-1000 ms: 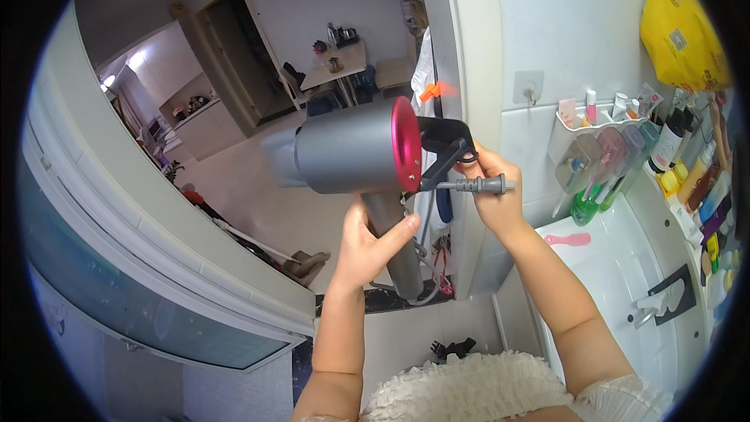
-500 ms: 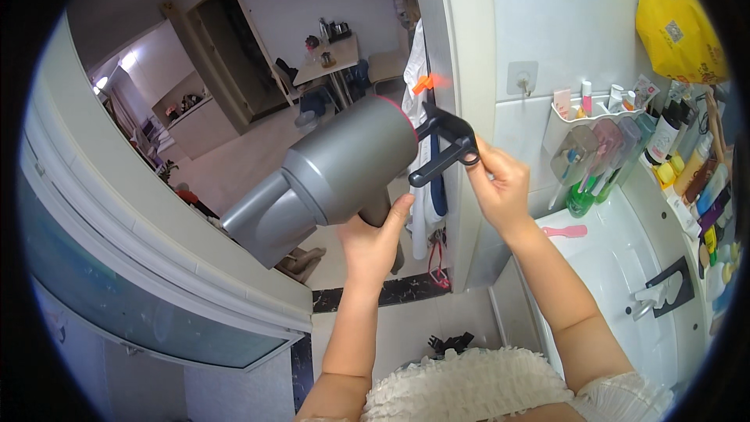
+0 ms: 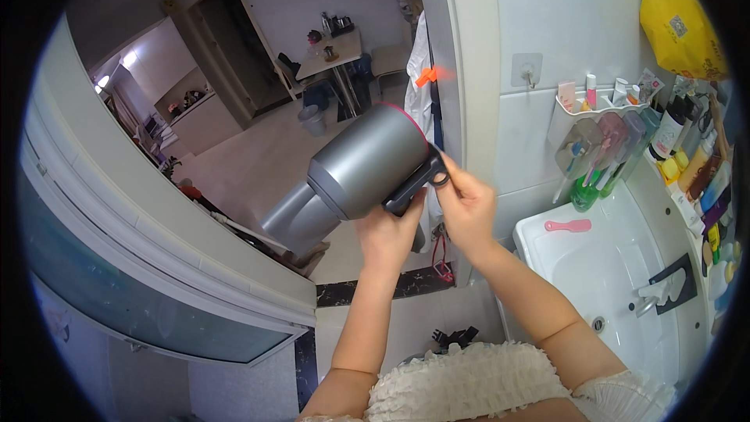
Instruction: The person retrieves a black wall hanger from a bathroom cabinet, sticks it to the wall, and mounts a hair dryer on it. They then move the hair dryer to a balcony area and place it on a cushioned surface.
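At far left a glass screen [image 3: 168, 297] curves down in its white frame. Through the doorway a bin [image 3: 312, 121] stands on the floor near a table [image 3: 344, 53] with dark vessels on it. In front of that view the dryer [image 3: 367, 162] is held up in the air, tilted, its flat grey nozzle [image 3: 301, 219] pointing down and left, its pink-rimmed end up and right. The left hand [image 3: 388, 236] is under the dryer, curled about the handle, thumb raised; its fingers are mostly hidden behind the body, so their exact hold cannot be told. The black bracket [image 3: 412, 187] lies across the pink-rimmed end, near the left thumb. Behind, a white garment [image 3: 419, 37] hangs by the door frame, an orange clip [image 3: 426, 76] in front of it. The right hand [image 3: 467, 202] pinches the bracket by its ringed end between thumb and fingers. Farther right, 1 hook [image 3: 528, 76] is on the tiled wall, and a pink comb [image 3: 568, 226] lies on the basin [image 3: 582, 262], below a rack [image 3: 564, 119] of tubes. At far right are the tap [image 3: 652, 295], a yellow bag [image 3: 678, 27] and crowded bottles
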Demonstrator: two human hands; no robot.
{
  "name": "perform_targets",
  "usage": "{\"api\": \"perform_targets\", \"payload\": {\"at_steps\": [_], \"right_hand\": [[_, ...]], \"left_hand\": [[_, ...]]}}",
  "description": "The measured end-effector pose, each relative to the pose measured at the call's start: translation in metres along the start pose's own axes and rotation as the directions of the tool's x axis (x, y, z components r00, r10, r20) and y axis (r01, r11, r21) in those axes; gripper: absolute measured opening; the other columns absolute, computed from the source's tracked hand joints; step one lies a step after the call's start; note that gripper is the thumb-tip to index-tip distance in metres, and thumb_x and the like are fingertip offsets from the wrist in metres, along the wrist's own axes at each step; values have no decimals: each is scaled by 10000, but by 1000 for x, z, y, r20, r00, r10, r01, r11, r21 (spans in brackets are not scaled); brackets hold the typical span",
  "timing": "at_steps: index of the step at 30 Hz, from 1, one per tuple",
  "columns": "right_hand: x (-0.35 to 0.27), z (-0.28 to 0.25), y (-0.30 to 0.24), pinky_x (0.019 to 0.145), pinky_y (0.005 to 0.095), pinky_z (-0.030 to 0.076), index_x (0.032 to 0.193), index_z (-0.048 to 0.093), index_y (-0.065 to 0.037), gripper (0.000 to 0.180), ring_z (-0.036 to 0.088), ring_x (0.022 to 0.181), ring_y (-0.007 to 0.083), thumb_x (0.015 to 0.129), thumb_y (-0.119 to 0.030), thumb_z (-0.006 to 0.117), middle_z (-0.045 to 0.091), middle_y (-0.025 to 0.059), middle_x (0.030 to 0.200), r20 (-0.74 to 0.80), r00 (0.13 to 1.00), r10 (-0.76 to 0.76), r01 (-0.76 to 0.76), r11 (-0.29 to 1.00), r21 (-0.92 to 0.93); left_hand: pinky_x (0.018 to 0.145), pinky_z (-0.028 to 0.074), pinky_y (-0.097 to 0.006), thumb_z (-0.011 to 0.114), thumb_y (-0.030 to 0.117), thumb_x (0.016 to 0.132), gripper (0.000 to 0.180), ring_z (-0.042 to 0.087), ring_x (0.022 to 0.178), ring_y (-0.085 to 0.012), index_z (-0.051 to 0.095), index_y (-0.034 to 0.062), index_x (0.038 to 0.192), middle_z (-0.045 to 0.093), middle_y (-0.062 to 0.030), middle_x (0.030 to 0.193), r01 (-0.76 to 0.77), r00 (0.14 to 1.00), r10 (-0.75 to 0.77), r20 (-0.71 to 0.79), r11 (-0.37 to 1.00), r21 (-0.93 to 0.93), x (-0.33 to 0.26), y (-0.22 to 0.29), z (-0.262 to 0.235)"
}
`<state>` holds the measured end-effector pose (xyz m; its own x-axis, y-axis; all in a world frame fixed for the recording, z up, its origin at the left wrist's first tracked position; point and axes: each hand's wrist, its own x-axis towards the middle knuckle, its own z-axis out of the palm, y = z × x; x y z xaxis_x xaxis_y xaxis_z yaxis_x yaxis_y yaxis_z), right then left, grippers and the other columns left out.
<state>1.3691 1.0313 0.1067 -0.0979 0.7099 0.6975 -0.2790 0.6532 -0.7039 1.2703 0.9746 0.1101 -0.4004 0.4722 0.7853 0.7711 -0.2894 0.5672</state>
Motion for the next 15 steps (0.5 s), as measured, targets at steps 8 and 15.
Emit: {"api": "perform_targets", "payload": {"at_steps": [8, 15], "right_hand": [[-4, 2, 18, 518, 192, 384, 1167, 584, 17, 290, 435, 613, 23, 886, -54, 566, 542, -28, 686, 58, 991, 120, -127, 982, 137], [7, -19, 21, 526, 191, 373, 1111, 605, 31, 245, 437, 615, 26, 898, -77, 550, 531, -24, 674, 106, 966, 236, -243, 968, 62]], "left_hand": [[703, 479, -422, 701, 106, 665, 295, 614, 792, -341, 599, 11, 924, 628, -147, 840, -36, 997, 28, 68, 992, 120, 0, -12, -3], [735, 474, -434, 700, 145, 665, 531, 597, 840, -404, 465, -25, 1110, 590, -231, 934, 168, 960, -190, 205, 978, 122, -10, -14, -5]]}}
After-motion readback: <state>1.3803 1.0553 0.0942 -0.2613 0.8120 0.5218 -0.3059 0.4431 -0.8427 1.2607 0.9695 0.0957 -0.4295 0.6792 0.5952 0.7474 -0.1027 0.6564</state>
